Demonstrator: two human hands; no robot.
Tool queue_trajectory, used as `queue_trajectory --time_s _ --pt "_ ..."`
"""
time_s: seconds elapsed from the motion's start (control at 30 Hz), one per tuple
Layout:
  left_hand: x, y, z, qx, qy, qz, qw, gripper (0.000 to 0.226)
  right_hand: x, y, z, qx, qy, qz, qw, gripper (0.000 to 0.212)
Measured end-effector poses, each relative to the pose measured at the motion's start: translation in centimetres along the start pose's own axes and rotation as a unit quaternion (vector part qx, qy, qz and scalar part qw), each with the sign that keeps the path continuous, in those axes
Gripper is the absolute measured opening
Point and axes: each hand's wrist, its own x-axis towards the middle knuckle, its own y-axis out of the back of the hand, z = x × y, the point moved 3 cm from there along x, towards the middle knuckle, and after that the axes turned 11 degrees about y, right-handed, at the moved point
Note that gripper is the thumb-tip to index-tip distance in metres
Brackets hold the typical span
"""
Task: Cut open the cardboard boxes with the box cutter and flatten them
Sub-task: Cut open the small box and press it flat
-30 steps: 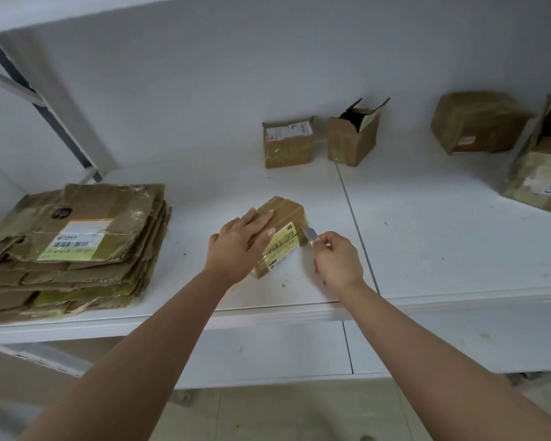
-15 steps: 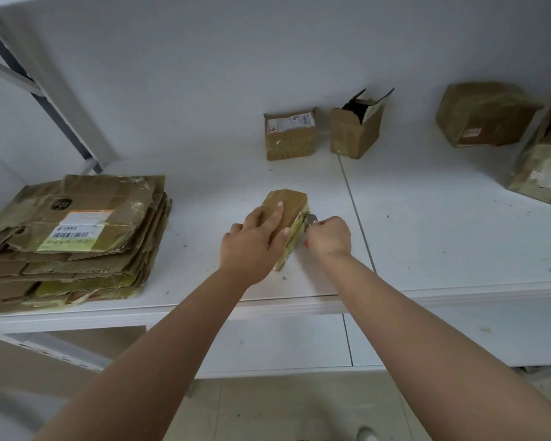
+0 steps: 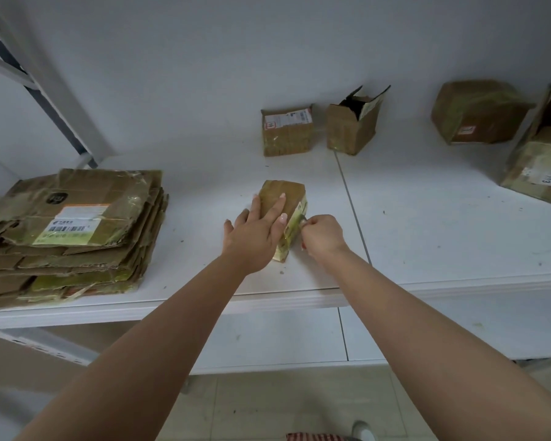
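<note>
Slicing into a small taped box (image 3: 282, 198) near the front middle of a white shelf (image 3: 427, 218), a person is working the box cutter (image 3: 303, 219) along the labelled side that faces three o'clock. The left hand (image 3: 255, 232) is lying flat on the box's top face, fingers straight and spread, pressing it down. The right hand (image 3: 322, 235) is curled tight round the cutter; only a sliver of blade is showing at the box's side, and how deep it is sitting cannot be told. Doing this step well is likely calling for steady downward pressure from the flat hand, fingertips staying on top and clear of the seam, and a shallow blade running along the tape line instead of through the board. At nine o'clock a stack of flattened boxes (image 3: 74, 224) is sitting by the shelf's front edge. At twelve o'clock, against the wall, a sealed box (image 3: 287, 132) and an open-topped box (image 3: 352, 125) are waiting, with two more boxes (image 3: 477, 113) at two o'clock.
</note>
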Motion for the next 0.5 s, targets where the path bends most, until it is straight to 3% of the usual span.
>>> queue_trajectory --time_s 0.5 --pt "1.1 0.5 0.0 0.054 -0.020 -0.023 0.998 0.056 -5.2 1.2 -1.0 0.069 0.002 -0.164 0.984 0.019"
